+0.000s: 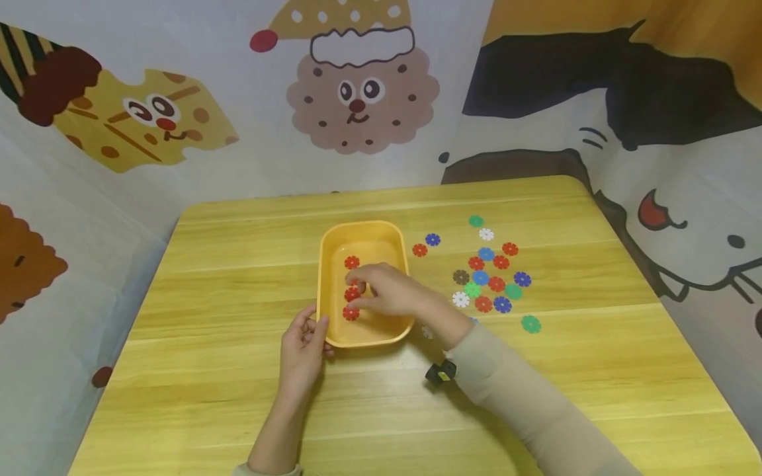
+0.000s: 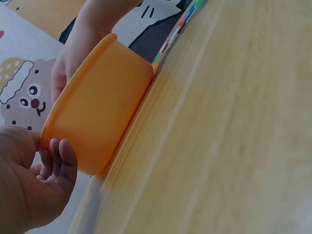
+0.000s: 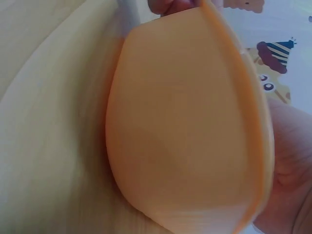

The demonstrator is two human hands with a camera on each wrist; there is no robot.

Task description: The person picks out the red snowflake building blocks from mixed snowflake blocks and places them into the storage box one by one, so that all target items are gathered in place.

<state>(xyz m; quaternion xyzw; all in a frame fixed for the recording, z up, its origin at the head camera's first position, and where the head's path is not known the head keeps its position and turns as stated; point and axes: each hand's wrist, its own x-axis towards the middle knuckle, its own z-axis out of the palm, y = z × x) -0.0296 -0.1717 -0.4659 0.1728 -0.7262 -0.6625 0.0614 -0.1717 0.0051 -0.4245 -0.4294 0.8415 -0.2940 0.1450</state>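
A yellow-orange plastic tray (image 1: 381, 246) stands on the table. Several red snowflake-shaped discs (image 1: 351, 313) lie in it, in a column along its left side. My left hand (image 1: 303, 350) grips the tray's near left corner, thumb at the rim and fingers against the outer wall, as the left wrist view also shows beside the tray wall (image 2: 105, 102). My right hand (image 1: 387, 291) reaches over the right rim into the tray. Its thumb and bent fingers are apart around a red disc in the column, and the fingers partly cover another. In the right wrist view, the tray wall (image 3: 180, 117) hides the fingertips.
Right of the tray, snowflake discs in red, blue, green, white and brown lie scattered, among them a green disc (image 1: 531, 324) and a blue disc (image 1: 432, 239). A black strap-like device (image 1: 441, 373) sits at my right wrist. A cartoon-printed cloth (image 1: 256, 165) hangs behind the wooden table (image 1: 226, 277).
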